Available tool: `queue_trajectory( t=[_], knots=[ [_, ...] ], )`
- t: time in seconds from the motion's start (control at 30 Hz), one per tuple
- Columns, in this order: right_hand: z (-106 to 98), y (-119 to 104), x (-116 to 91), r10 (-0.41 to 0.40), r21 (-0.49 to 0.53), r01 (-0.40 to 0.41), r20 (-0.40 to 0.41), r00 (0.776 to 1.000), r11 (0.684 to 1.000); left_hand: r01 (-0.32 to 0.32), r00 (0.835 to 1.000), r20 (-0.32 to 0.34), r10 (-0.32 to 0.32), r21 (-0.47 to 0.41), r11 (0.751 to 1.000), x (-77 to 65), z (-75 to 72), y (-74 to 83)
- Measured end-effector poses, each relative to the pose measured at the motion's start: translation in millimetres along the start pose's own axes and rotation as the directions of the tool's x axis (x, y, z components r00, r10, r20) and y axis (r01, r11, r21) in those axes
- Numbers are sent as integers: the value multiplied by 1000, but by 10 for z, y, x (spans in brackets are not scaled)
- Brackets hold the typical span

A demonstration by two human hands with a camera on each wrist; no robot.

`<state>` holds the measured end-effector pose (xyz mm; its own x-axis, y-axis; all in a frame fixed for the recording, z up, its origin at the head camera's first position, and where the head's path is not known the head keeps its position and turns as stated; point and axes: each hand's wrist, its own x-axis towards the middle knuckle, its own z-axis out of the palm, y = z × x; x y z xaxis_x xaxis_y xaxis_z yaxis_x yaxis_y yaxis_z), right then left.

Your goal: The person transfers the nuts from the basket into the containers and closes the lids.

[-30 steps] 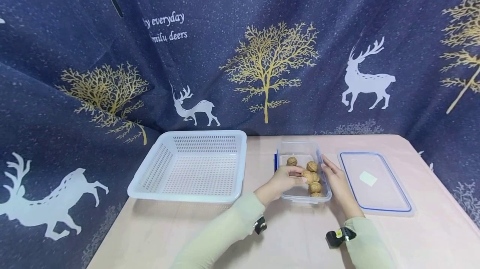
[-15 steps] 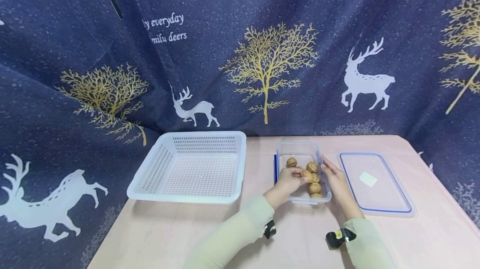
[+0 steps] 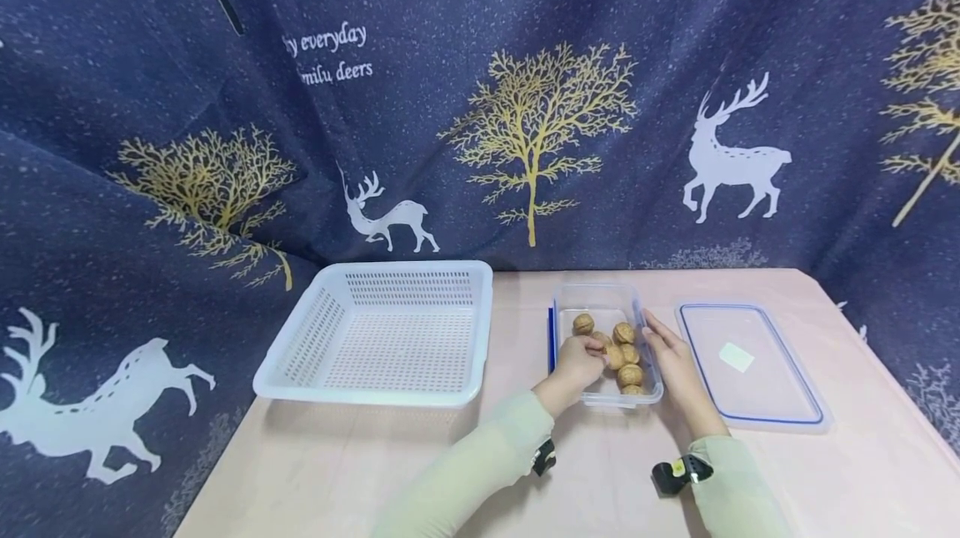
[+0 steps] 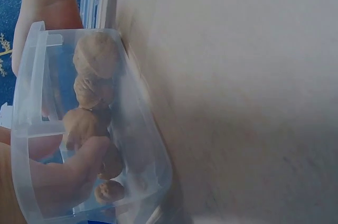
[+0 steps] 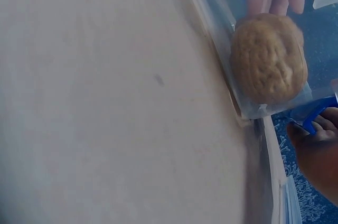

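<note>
Walnuts [image 3: 631, 375] lie in a clear plastic box [image 3: 600, 296]. My left hand [image 3: 577, 364] reaches into the box over its near left side and pinches a walnut [image 3: 614, 356] between thumb and fingers. Through the wall in the left wrist view, its thumb [image 4: 97, 152] lies against that walnut. My right hand [image 3: 675, 361] rests along the outside of the right wall, fingers straight. In the right wrist view, one walnut [image 5: 269, 57] sits close behind the clear wall, and part of my right hand [image 5: 319, 155] shows beside a blue clip [image 5: 318, 113].
A white perforated basket [image 3: 375, 397] stands to the left of the box. A clear lid with a blue seal [image 3: 780, 388] lies flat at the right, a pale square on it. A dark patterned curtain [image 3: 420, 129] hangs behind the pink table [image 3: 360, 471].
My left hand has shifted a little rightward and deeper into the box, fingers staying at the walnut. Another walnut now shows behind its fingers. The right hand keeps its place.
</note>
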<state>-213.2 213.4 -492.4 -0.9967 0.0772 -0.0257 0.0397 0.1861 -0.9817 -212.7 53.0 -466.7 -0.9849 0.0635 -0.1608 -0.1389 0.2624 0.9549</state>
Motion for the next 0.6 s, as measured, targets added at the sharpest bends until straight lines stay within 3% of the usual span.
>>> queue_trajectory(
  t=[0.3,0.6],
  knots=[
    [-5,-8,-6,1,-32,-1,-4,1000,999,-18,999,-39,17,-23,1000,-3,16,16],
    [-1,-28,-13,-10,-9,10,1,1000,1000,-72,997,-42,66,-184,980,-20,2,4]
  ],
)
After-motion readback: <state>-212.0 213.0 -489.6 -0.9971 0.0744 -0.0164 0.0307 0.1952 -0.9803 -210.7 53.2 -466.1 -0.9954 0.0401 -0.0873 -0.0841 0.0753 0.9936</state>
